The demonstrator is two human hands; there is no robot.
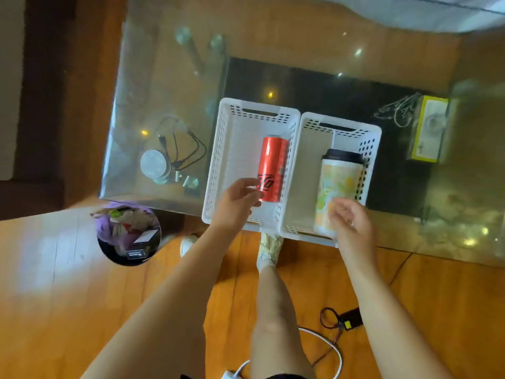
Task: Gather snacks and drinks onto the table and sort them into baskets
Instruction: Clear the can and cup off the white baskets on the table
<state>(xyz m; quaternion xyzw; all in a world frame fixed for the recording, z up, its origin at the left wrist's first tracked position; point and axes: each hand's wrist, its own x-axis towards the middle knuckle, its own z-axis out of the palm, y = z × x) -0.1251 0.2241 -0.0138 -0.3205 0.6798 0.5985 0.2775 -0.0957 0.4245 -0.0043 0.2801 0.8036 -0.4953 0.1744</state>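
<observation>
Two hands over white baskets (pixel 247 110), left hand (pixel 237 203) loosely curled touching red can (pixel 272 166), right hand (pixel 349 218) relaxed against patterned cup (pixel 334 187).

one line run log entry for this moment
left hand: at red can, left basket | right hand: at lidded cup, right basket | grip: unclear

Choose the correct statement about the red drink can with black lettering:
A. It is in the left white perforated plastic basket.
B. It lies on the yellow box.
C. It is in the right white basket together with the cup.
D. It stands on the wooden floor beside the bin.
A: the red drink can is inside the left white perforated plastic basket, with the left hand at its near end; the patterned cup with a black lid is alone in the right white basket.
</observation>
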